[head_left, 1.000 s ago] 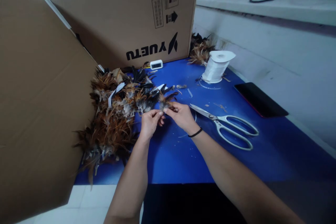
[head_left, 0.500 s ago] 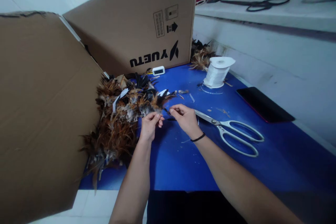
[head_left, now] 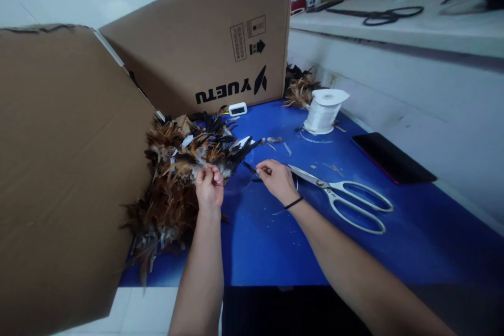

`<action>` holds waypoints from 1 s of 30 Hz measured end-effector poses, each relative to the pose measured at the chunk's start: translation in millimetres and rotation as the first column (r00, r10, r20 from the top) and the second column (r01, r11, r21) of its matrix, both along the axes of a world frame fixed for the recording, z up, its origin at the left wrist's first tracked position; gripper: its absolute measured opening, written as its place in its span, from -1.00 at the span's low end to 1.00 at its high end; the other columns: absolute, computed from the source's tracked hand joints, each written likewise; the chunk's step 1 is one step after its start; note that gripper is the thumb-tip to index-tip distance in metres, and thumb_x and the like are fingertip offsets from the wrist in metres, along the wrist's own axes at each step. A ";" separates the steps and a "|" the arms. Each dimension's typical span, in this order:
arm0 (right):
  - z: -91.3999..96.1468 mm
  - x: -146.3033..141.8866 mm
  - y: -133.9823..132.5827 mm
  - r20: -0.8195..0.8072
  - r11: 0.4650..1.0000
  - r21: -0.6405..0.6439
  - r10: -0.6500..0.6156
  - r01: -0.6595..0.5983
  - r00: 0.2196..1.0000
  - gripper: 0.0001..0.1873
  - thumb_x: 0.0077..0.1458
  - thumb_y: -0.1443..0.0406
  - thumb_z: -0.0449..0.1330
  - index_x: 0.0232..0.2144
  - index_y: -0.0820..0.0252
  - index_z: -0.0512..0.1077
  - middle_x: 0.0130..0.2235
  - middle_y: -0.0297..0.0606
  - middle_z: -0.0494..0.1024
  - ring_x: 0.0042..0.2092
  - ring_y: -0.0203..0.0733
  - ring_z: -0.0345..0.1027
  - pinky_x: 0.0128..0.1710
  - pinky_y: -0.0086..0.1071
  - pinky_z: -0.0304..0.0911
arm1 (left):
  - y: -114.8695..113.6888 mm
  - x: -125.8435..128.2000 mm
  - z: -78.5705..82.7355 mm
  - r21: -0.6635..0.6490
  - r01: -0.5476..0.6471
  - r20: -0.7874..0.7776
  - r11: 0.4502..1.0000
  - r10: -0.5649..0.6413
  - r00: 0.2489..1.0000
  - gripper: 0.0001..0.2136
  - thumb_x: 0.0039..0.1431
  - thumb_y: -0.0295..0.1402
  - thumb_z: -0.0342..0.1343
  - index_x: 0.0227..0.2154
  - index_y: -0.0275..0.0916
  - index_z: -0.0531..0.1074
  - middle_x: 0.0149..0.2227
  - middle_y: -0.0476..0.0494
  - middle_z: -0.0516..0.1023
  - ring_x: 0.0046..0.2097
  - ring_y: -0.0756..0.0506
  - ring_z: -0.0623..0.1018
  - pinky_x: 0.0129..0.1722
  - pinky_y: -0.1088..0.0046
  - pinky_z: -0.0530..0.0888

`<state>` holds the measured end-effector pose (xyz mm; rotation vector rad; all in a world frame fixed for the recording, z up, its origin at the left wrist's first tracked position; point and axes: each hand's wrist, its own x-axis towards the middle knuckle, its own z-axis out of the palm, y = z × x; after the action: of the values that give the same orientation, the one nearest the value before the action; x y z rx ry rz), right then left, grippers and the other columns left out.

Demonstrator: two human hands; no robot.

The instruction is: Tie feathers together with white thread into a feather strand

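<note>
A heap of brown, black and white feathers point(head_left: 177, 178) lies on the blue table point(head_left: 275, 241) against a cardboard box. My left hand point(head_left: 209, 188) is closed, pinching a small bunch of feathers at the heap's right edge. My right hand point(head_left: 276, 181) rests on the table a little to the right, fingers pinched on a thin dark feather point(head_left: 251, 169). White-handled scissors point(head_left: 346, 198) lie just right of that hand.
Two large cardboard boxes point(head_left: 205, 47) wall off the left and back. A white spool of ribbon point(head_left: 325, 110), a small white device point(head_left: 238, 109), more feathers point(head_left: 299, 86) and a dark phone point(head_left: 391, 157) sit on the table. Black scissors point(head_left: 388, 13) lie on a raised ledge.
My hands have parted: the left moved left into the heap with its bunch, while the right stayed near the scissors holding a thin feather. The view has tilted slightly.
</note>
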<state>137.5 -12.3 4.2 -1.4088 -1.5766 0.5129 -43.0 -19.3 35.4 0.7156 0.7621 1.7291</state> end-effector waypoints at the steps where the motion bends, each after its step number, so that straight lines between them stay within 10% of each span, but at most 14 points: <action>1: 0.2 -2.6 1.1 0.042 1.000 -0.009 0.005 -0.004 0.999 -0.85 -0.04 0.39 0.10 -0.45 0.15 0.48 -0.41 -0.31 0.50 -0.40 -0.28 0.35 -0.34 -0.41 0.23 | 0.3 -2.2 0.9 0.009 -0.020 0.005 1.000 0.020 1.000 -0.80 -0.06 -0.29 0.28 -0.50 -0.21 0.34 -0.53 0.09 0.35 -0.58 0.18 0.23 -0.60 0.67 0.19; 9: 11.3 -48.8 11.8 0.469 0.967 -0.052 0.243 -0.248 0.849 -0.76 0.05 0.42 0.08 -0.25 0.13 0.48 -0.25 -0.21 0.48 -0.19 -0.18 0.32 -0.19 -0.39 0.17 | 0.2 -15.3 5.4 0.099 -0.103 0.100 0.990 0.093 0.991 -0.86 -0.01 -0.32 0.25 -0.49 -0.20 0.40 -0.51 0.05 0.35 -0.58 0.17 0.22 -0.61 0.68 0.20; 17: 13.2 -67.0 16.2 0.706 0.947 0.001 0.226 -0.320 0.672 -0.71 0.18 0.39 -0.07 -0.30 0.21 0.46 -0.25 -0.08 0.45 -0.15 -0.07 0.23 -0.19 -0.28 0.10 | 0.2 -18.1 7.3 0.036 -0.154 0.117 0.987 0.149 0.982 -0.87 0.01 -0.34 0.23 -0.49 -0.22 0.39 -0.50 0.03 0.34 -0.58 0.17 0.21 -0.61 0.66 0.20; 30: 18.0 -85.4 18.2 0.505 0.983 -0.157 0.163 -0.095 0.848 -0.65 0.10 0.07 0.05 -0.31 0.17 0.47 -0.25 -0.11 0.54 -0.24 -0.07 0.42 -0.32 -0.33 0.20 | 1.9 -18.4 7.7 0.060 -0.126 0.233 0.990 0.109 0.966 -0.88 0.01 -0.41 0.23 -0.50 -0.24 0.37 -0.53 0.05 0.36 -0.60 0.18 0.23 -0.64 0.70 0.19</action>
<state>52.1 5.8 22.1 -1.6348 -2.1122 0.3276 -61.5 -17.4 43.1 0.5164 0.5926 1.9179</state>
